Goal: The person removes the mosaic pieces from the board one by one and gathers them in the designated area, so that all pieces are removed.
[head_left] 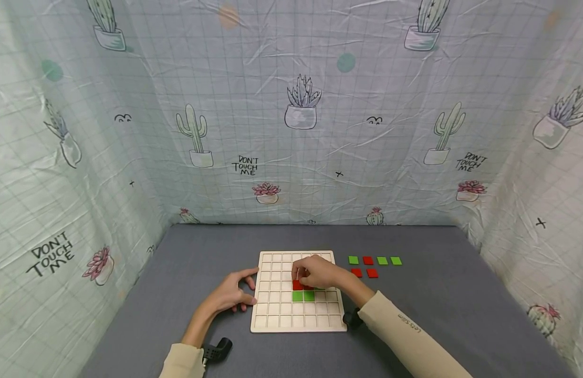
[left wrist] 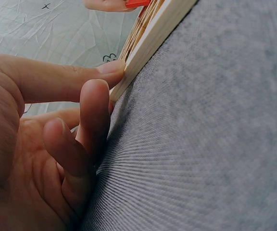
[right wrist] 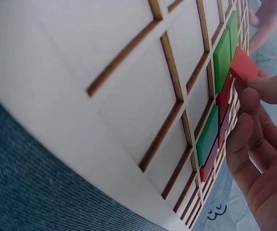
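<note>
My right hand (head_left: 316, 271) reaches over the wooden grid board (head_left: 272, 320). Its thumb and fingers pinch a red square tile (right wrist: 245, 66), tilted against the grid, as the right wrist view shows. Close by that tile, green tiles (right wrist: 222, 60) and darker red tiles (right wrist: 223, 98) sit in the board's cells. In the head view two green tiles (head_left: 298, 296) lie just below the red ones, and the hand partly hides the group. At the board's left edge rests my left hand (head_left: 229, 293), thumb and forefinger extended against the wooden rim (left wrist: 150, 45), other fingers loosely bent.
Right of the board, several loose green tiles (head_left: 382, 260) and red tiles (head_left: 372, 273) lie in two rows on the grey tabletop (head_left: 216, 247). Patterned cloth (head_left: 291, 142) hangs behind and on both sides. Each wrist wears a black camera (head_left: 219, 350).
</note>
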### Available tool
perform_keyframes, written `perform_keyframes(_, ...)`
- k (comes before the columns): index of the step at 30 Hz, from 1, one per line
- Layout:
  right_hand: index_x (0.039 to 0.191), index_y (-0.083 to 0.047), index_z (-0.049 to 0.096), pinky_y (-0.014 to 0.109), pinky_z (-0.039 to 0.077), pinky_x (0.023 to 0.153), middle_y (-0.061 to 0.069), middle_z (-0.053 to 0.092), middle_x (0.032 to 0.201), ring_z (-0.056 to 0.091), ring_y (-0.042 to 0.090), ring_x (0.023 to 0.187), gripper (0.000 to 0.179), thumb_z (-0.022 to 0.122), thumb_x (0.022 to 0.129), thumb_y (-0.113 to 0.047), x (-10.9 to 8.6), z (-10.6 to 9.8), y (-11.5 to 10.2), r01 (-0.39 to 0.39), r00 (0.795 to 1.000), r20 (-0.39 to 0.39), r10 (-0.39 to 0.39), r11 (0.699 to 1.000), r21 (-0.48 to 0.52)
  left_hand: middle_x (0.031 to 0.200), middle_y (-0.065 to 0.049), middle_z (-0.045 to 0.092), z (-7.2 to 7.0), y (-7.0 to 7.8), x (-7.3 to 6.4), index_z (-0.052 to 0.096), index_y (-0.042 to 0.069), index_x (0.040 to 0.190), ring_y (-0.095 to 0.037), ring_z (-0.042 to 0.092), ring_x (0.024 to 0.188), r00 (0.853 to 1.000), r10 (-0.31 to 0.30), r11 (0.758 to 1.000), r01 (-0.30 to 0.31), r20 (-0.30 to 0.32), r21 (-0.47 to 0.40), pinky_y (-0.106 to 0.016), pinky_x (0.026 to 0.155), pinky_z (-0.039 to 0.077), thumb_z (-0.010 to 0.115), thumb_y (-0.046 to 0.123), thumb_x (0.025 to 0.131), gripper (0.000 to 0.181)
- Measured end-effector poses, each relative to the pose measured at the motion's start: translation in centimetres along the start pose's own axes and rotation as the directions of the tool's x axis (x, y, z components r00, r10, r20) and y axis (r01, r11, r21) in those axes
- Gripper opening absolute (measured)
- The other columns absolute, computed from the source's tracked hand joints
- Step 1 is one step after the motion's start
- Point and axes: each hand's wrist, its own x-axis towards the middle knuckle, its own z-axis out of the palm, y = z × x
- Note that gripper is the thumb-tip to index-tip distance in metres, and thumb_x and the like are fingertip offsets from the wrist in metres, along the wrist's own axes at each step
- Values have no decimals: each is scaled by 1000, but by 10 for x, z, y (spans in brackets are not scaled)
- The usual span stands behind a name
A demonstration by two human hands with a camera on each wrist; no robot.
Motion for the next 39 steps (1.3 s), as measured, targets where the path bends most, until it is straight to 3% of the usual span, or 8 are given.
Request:
perform_keyframes(19, 99, -16, 71, 25, 53, 77, -1, 72, 95, 63, 7, 81, 18, 61, 97, 0, -15, -12, 13, -3, 999, -51, 6, 998, 55, 105, -13, 58, -1, -3, 0, 43, 5, 157, -17, 63, 54, 1000, 8, 1000, -8, 5, -1, -30, 41, 45, 81, 8, 81, 85)
perform_keyframes(30, 103, -7, 72, 23, 51, 68, 8, 74, 93, 61, 5, 69, 15, 60, 98, 1, -34, -25, 24, 9, 998, -67, -5, 998, 67, 105, -13, 58, -1, -3, 0, 43, 4, 157, -17, 63, 54, 1000, 7, 1000, -7, 2, -6, -30, 41, 45, 82, 7, 81, 85)
perform_keyframes(39, 104, -3, 72, 24, 52, 67, 14, 75, 96, 63, 10, 73, 13, 62, 97, 1, -52, -36, 32, -32, 996, -81, 39, 996, 88, 105, -13, 58, -1, -2, 0, 44, 6, 157, -17, 63, 53, 1000, 1, 1000, -1, 0, -4, -30, 41, 44, 82, 7, 81, 85)
